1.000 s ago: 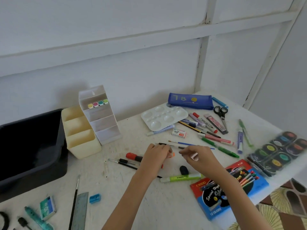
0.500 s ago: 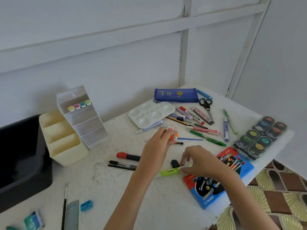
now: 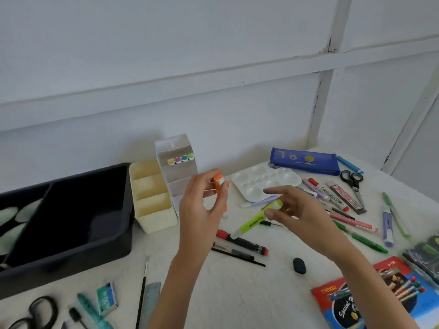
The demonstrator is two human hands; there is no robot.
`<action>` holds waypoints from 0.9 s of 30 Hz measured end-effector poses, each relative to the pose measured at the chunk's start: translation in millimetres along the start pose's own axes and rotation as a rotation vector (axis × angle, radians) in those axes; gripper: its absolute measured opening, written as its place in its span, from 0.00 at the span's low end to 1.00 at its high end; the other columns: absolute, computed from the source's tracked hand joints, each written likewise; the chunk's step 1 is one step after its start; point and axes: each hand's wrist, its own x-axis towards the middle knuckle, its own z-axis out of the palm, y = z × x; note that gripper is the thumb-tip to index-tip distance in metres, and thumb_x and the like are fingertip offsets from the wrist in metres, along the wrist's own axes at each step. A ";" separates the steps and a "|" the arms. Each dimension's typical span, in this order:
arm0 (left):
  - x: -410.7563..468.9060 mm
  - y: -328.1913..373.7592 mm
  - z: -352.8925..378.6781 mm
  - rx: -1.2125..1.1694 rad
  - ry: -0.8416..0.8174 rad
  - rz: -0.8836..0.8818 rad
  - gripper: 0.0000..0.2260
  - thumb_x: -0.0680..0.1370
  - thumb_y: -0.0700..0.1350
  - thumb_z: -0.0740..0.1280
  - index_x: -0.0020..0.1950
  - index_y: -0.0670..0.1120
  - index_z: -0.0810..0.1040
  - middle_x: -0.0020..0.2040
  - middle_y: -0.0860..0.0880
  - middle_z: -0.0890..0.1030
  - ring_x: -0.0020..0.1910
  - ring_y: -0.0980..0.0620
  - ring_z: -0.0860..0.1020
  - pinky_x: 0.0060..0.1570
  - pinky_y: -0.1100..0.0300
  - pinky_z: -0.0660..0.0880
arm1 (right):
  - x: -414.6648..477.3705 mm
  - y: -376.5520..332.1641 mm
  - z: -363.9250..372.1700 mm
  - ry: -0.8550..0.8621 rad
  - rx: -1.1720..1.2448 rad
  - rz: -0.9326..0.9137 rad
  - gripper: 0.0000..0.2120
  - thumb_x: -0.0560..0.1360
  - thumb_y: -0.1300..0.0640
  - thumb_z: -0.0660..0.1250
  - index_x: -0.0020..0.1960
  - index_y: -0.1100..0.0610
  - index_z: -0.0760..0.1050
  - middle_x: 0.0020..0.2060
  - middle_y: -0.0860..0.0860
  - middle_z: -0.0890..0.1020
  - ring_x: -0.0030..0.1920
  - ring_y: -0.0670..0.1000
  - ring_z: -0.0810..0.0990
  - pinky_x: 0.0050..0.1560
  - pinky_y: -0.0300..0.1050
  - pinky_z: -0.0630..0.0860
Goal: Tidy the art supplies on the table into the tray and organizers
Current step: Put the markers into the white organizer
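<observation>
Above the table [image 3: 237, 295], left hand [image 3: 202, 210] pinches orange highlighter [image 3: 218, 183] (white-banded); right hand [image 3: 300, 216] grips yellow-green highlighter [image 3: 255, 222].

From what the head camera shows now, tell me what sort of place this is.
Probably a home craft or study corner: a white table against a panelled wall, strewn with scissors, a paint palette and a crayon box.

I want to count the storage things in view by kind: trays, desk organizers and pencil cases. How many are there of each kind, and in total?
Black tray: 1
Organizers: 2, the cream organizer and the white organizer
Blue pencil case: 1
Total: 4
</observation>
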 end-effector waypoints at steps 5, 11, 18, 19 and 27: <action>7.2 -11.5 -42.8 0.085 0.165 -0.040 0.07 0.76 0.39 0.68 0.53 0.47 0.79 0.48 0.53 0.82 0.48 0.59 0.79 0.49 0.73 0.72 | 23.5 -19.8 28.2 0.112 0.224 -0.040 0.11 0.70 0.59 0.72 0.51 0.52 0.80 0.40 0.48 0.85 0.42 0.49 0.84 0.45 0.35 0.79; 16.9 -21.0 -77.9 0.126 0.271 -0.025 0.09 0.78 0.38 0.65 0.57 0.46 0.77 0.51 0.56 0.78 0.50 0.57 0.78 0.50 0.69 0.73 | 50.0 -51.8 56.7 0.168 0.403 -0.152 0.13 0.70 0.60 0.72 0.54 0.57 0.80 0.41 0.52 0.86 0.42 0.51 0.84 0.47 0.38 0.79; 56.8 -41.1 -94.9 0.062 0.022 -0.199 0.07 0.83 0.42 0.54 0.53 0.48 0.71 0.52 0.54 0.78 0.42 0.62 0.75 0.44 0.74 0.70 | 83.3 -85.9 89.8 0.218 0.263 -0.359 0.07 0.71 0.63 0.72 0.48 0.57 0.78 0.44 0.45 0.84 0.45 0.44 0.83 0.49 0.37 0.78; 65.9 -44.6 -95.7 0.070 -0.046 -0.203 0.07 0.83 0.43 0.53 0.54 0.47 0.70 0.56 0.56 0.78 0.43 0.67 0.74 0.45 0.76 0.69 | 88.2 -87.6 95.0 0.217 0.209 -0.393 0.07 0.71 0.62 0.71 0.47 0.56 0.77 0.44 0.43 0.83 0.45 0.42 0.82 0.49 0.35 0.77; 103.3 -72.5 -88.5 0.109 -0.311 -0.299 0.08 0.83 0.44 0.54 0.51 0.43 0.70 0.47 0.55 0.77 0.50 0.59 0.76 0.42 0.77 0.68 | 125.2 -83.9 128.3 0.082 -0.183 -0.618 0.05 0.72 0.62 0.71 0.48 0.58 0.78 0.44 0.38 0.79 0.45 0.38 0.78 0.48 0.28 0.69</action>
